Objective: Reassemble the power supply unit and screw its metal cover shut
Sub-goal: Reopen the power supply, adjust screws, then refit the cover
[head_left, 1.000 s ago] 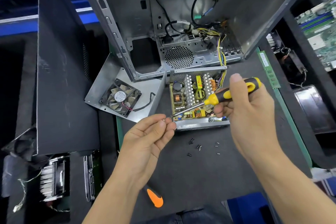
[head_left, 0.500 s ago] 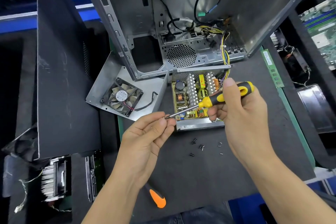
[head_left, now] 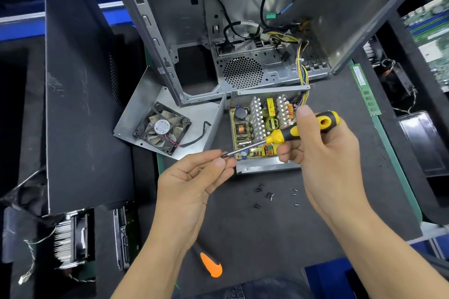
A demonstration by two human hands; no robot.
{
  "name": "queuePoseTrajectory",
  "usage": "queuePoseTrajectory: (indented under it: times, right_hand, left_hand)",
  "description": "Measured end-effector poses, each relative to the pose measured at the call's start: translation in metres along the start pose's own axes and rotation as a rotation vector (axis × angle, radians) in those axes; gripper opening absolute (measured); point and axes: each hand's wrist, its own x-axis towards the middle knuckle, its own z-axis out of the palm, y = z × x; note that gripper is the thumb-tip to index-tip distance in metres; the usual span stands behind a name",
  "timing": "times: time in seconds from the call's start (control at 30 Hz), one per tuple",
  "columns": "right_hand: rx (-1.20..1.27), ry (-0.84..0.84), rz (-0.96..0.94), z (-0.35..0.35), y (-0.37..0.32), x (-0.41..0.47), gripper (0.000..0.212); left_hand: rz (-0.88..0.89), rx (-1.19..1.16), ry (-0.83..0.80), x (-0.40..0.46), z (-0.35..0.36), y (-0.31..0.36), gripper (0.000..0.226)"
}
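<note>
Yellow-handled screwdriver (head_left: 301, 131) clasped in right hand (head_left: 323, 150), left hand (head_left: 194, 177) pinching its tip, apparently seating a screw, above the open power supply unit (head_left: 264, 128) mid-mat (head_left: 243, 226).

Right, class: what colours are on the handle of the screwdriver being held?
Yellow and black, seen in the head view: the screwdriver handle in the right hand.

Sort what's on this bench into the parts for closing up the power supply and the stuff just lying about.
For the job:
power supply, open
cover with fan
screws
screwdriver in right hand, tip at left hand

Lying about:
case
RAM stick
orange handle
heatsink
motherboard
</note>
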Motion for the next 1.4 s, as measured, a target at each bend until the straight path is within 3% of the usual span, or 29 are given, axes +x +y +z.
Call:
queuePoseTrajectory:
  times: [0.27,0.7,0.97,1.4]
  right_hand:
    - [0.049,0.021,0.051,-0.0003,-0.0012,0.0016,0.035]
    - [0.035,0.02,0.107,-0.0026,-0.002,0.0042,0.042]
    - [0.037,-0.115,0.086,-0.0007,-0.0004,0.004,0.04]
    - [0.001,-0.101,0.052,-0.0035,0.001,0.0079,0.03]
  left_hand:
    - [0.112,0.11,-0.023,0.0004,-0.0042,-0.0021,0.019]
    - [0.119,0.116,-0.022,0.0009,-0.0034,-0.0051,0.015]
    - [0.081,0.078,0.017,0.0022,-0.0039,-0.0031,0.014]
    - [0.035,0.146,-0.085,0.0021,-0.002,-0.0041,0.04]
